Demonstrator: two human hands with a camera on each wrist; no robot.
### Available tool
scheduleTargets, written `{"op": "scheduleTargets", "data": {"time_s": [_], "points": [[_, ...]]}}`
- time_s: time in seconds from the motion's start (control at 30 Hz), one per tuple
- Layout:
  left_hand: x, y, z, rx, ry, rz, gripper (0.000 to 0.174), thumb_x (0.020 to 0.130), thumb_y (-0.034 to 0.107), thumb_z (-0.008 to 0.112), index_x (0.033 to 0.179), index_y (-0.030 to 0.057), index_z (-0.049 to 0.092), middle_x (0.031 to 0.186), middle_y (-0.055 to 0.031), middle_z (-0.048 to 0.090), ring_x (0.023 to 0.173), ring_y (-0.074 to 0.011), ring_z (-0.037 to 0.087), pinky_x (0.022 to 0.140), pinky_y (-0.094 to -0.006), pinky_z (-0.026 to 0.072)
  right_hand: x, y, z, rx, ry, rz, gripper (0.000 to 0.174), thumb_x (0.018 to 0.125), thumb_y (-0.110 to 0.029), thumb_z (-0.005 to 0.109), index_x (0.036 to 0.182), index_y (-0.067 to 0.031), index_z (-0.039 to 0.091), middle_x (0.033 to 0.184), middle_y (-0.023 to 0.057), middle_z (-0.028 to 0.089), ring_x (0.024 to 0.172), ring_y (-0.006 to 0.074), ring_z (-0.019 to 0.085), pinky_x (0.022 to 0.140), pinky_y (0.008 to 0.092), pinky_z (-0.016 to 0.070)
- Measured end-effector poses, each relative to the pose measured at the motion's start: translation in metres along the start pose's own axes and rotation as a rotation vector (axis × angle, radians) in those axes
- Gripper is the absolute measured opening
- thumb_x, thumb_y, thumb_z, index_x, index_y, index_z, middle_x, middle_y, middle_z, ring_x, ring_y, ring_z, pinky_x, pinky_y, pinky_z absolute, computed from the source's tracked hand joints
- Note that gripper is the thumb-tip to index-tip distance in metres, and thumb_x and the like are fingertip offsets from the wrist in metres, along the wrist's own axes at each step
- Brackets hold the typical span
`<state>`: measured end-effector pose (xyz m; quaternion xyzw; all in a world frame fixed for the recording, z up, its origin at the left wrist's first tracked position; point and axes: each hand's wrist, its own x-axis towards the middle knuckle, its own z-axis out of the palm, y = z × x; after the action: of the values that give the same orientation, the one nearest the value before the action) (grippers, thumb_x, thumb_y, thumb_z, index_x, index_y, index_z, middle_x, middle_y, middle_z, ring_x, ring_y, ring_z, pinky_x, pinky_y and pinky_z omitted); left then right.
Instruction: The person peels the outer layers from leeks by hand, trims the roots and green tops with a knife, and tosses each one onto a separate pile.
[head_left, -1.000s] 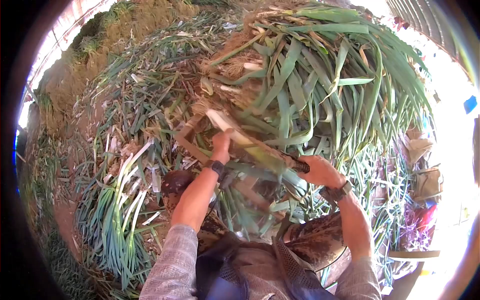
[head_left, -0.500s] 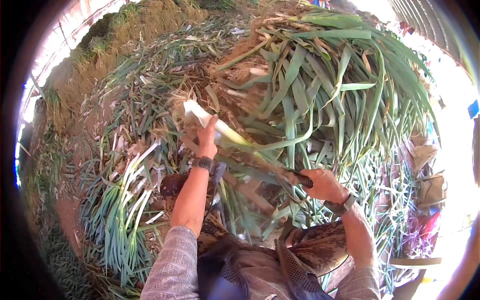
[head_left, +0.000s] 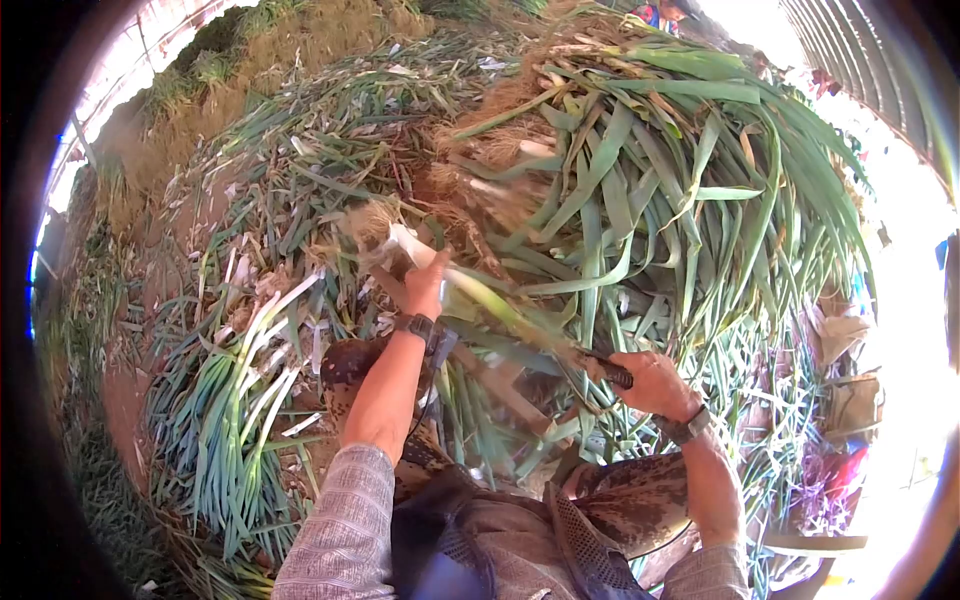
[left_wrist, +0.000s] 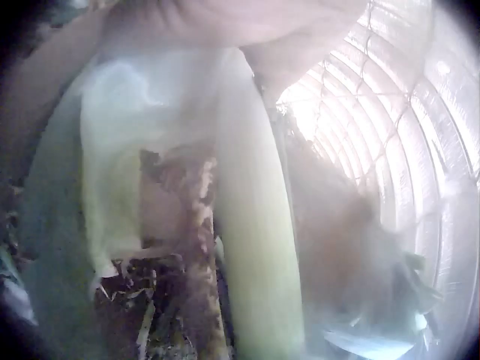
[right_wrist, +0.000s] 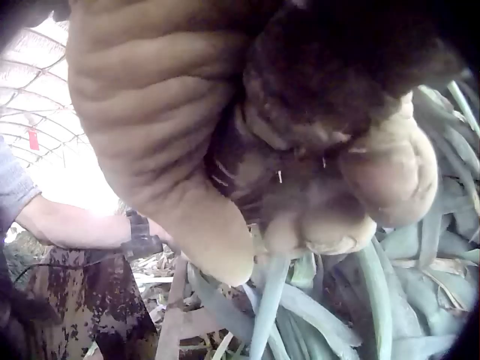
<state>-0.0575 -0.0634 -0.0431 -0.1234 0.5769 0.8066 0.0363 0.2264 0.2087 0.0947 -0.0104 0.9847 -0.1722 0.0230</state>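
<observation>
In the head view my left hand [head_left: 427,285] grips a leek [head_left: 490,298] around its white shank, just below the bushy roots [head_left: 372,222]. The leek slants down to the right. In the left wrist view, the pale shank [left_wrist: 259,247] runs down from the hand, and a loose whitish sheath [left_wrist: 112,199] hangs beside it. My right hand [head_left: 655,385] holds a dark ribbed handle [head_left: 613,374] close to the leek's leafy end. Curled fingers [right_wrist: 319,229] wrap that handle in the right wrist view; the tool's working end is blurred, and I cannot tell its kind.
A large heap of leeks [head_left: 690,170] lies ahead and to the right. Slender leeks with white stems [head_left: 235,440] lie together at the left. Leaf scraps [head_left: 300,190] litter the ground. A wooden bar [head_left: 505,392] crosses between the knees. Another person [head_left: 660,14] appears at the far top.
The left hand swung up and left with the leek, then came slightly back down and right. My right hand keeps hold of the handle and is now a little lower.
</observation>
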Motion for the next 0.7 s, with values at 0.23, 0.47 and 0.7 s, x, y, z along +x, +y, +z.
{"op": "scheduleTargets", "data": {"time_s": [0.23, 0.47, 0.7], "points": [[-0.027, -0.011, 0.013, 0.11, -0.114, -0.135, 0.042, 0.074, 0.031, 0.086, 0.089, -0.0038, 0.068, 0.083, -0.0055, 0.065, 0.071, -0.014, 0.058, 0.063, -0.0318, 0.045, 0.007, -0.003, 0.006, 0.016, -0.037, 0.041, 0.018, 0.081, -0.017, 0.062, 0.098, -0.0121, 0.066, 0.08, 0.0166, 0.068, 0.076, 0.0376, 0.067, 0.067, 0.0467, 0.0531], [-0.078, -0.023, 0.024, 0.336, -0.356, -0.281, 0.058, 0.093, 0.051, 0.058, 0.11, -0.0046, 0.061, 0.098, -0.0076, 0.062, 0.088, -0.0169, 0.054, 0.078, -0.0351, 0.043, 0.024, -0.007, 0.005, 0.05, -0.014, 0.092, 0.021, 0.078, -0.014, 0.062, 0.098, -0.0102, 0.067, 0.08, 0.0179, 0.068, 0.077, 0.0387, 0.066, 0.069, 0.0473, 0.0527], [-0.057, -0.004, 0.005, 1.198, -0.536, 0.332, 0.042, 0.091, 0.036, 0.063, 0.078, -0.0043, 0.066, 0.065, -0.0172, 0.062, 0.056, -0.0284, 0.059, 0.054, -0.0405, 0.0451, 0.047, -0.003, 0.012, 0.022, -0.062, 0.114, 0.033, 0.076, -0.021, 0.068, 0.107, -0.0071, 0.066, 0.083, 0.0217, 0.067, 0.086, 0.0394, 0.065, 0.078, 0.0473, 0.0507]]}}
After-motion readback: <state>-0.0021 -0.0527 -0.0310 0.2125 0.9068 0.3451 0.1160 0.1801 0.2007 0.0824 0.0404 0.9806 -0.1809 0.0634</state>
